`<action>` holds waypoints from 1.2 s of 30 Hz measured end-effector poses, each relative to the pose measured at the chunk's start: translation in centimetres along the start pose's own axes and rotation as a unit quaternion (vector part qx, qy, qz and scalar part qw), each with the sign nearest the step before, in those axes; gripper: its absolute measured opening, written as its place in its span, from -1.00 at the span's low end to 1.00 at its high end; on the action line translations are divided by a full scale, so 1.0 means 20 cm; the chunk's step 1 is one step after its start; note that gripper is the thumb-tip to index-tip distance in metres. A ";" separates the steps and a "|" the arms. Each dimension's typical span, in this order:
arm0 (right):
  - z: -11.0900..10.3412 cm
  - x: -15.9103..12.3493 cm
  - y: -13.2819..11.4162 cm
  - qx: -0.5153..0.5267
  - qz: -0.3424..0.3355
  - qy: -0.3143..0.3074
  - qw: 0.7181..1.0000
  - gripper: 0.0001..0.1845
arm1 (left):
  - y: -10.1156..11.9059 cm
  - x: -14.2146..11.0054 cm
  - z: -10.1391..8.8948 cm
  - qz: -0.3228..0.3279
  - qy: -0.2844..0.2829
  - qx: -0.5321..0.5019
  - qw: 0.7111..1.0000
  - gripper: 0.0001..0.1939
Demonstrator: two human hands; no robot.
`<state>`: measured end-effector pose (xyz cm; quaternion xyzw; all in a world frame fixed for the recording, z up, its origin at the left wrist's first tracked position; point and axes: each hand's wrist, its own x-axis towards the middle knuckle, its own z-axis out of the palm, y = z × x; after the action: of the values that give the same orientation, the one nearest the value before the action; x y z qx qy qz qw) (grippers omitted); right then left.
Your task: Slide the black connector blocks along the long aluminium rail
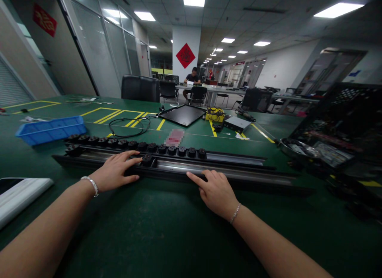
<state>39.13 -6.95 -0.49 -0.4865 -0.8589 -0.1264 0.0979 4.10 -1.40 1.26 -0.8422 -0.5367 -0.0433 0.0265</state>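
A long black channel rail (238, 174) with a shiny metal inside lies across the table in front of me. A black socket module (147, 160) sits in it left of the middle. My left hand (116, 172) lies over the rail's left part, fingers spread, with a fingertip against that module. My right hand (217, 192) is at the rail's near edge, its index finger stretched out to the rail and the other fingers bent; nothing shows in it. Just behind runs a second rail (235, 158), with a row of several black socket modules (171, 150) along its left and middle.
The green table (143, 238) carries a blue bin (50, 130) at left, a white device (24, 194) at near left, a looped black cable (128, 126), a flat black panel (185, 114) and a grey box (237, 123). A dark open case (343, 122) stands right. A person sits far back.
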 end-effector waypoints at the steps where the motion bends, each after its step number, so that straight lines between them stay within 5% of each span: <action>1: 0.00 0.00 0.00 -0.001 0.000 0.000 1.000 -0.35 | 0.00 0.00 0.00 0.000 -0.001 0.001 1.000 -0.35; 36: -0.01 0.00 0.00 0.009 -0.002 0.000 1.000 -0.34 | 0.02 0.00 0.01 -0.026 -0.019 0.008 0.999 -0.32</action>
<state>39.18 -6.99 -0.38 -0.4843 -0.8608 -0.1187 0.1016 4.39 -1.50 1.15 -0.8285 -0.5591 -0.0234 0.0221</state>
